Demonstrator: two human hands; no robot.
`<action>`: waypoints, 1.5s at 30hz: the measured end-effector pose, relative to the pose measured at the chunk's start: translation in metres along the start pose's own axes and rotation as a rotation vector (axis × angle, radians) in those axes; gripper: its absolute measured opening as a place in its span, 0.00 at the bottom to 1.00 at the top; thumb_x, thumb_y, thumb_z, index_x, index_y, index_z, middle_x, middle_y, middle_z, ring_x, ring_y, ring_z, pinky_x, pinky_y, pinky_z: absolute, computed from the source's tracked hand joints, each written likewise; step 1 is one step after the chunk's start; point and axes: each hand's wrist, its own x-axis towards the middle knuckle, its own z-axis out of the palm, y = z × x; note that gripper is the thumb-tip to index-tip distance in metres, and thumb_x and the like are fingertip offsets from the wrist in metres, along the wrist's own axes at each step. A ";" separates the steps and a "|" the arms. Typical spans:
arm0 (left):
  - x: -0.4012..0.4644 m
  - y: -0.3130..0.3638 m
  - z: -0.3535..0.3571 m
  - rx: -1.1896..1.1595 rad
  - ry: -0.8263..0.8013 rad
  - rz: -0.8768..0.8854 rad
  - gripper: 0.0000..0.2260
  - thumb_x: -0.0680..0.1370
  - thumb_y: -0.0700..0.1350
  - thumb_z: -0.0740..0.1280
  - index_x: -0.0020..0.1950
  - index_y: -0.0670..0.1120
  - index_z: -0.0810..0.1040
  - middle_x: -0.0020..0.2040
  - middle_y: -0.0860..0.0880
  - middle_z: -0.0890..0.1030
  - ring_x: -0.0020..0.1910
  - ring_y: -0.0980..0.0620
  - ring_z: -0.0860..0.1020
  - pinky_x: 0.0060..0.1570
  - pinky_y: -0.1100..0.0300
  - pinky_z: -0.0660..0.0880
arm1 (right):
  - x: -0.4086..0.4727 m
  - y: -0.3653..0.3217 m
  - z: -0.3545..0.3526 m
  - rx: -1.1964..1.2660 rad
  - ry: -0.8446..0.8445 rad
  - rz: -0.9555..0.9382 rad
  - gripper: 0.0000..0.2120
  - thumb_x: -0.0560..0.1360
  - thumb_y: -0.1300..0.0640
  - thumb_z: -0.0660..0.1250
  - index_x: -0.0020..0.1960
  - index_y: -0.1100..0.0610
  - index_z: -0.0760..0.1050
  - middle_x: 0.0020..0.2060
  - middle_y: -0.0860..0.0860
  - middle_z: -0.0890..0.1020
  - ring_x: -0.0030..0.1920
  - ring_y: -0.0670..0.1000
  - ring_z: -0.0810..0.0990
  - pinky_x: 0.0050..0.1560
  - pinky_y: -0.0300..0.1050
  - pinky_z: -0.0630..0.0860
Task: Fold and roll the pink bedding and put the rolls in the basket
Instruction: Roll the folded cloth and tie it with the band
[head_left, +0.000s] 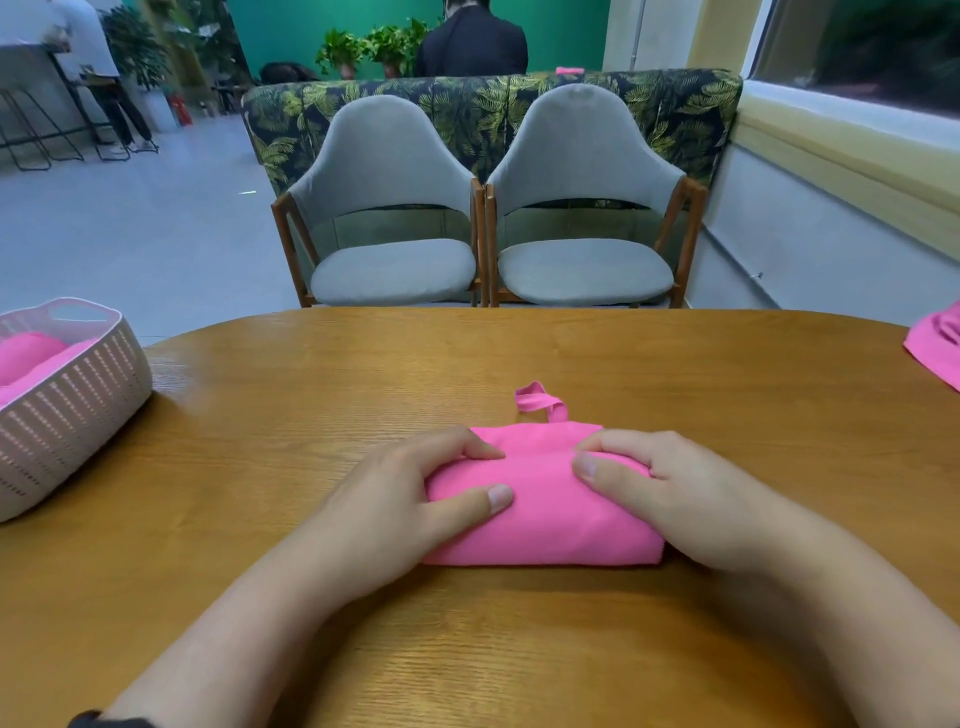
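Fingers of the left hand (415, 499) and right hand (670, 493) curl around a pink roll (545, 509) on the near wooden table (311, 415), basket (78, 410) far left, grey chairs (395, 208) beyond.

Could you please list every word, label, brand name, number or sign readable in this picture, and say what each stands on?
None: no readable text shows anywhere.
The pink fabric roll under both hands, the pale slatted plastic basket and the oval wooden table carry no lettering.
The small red object far back is too blurred to tell.
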 end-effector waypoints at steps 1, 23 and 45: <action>0.002 0.002 -0.001 -0.017 -0.013 -0.025 0.17 0.72 0.66 0.68 0.58 0.63 0.79 0.55 0.68 0.79 0.55 0.68 0.76 0.55 0.69 0.71 | 0.002 0.002 0.001 -0.023 0.028 -0.007 0.19 0.73 0.29 0.55 0.50 0.37 0.79 0.49 0.36 0.79 0.52 0.38 0.78 0.54 0.43 0.72; -0.001 0.011 -0.006 0.080 -0.116 0.030 0.27 0.65 0.67 0.76 0.62 0.68 0.72 0.57 0.68 0.77 0.55 0.67 0.75 0.53 0.70 0.71 | -0.007 -0.015 -0.001 -0.154 -0.054 0.059 0.31 0.61 0.23 0.69 0.59 0.31 0.67 0.51 0.35 0.77 0.52 0.41 0.75 0.52 0.47 0.74; 0.001 0.020 0.025 -0.219 0.092 -0.251 0.26 0.68 0.69 0.66 0.64 0.62 0.80 0.53 0.64 0.83 0.53 0.67 0.80 0.59 0.57 0.77 | -0.012 -0.020 0.009 0.095 0.394 0.412 0.44 0.72 0.29 0.62 0.80 0.49 0.56 0.35 0.52 0.86 0.32 0.53 0.85 0.42 0.51 0.82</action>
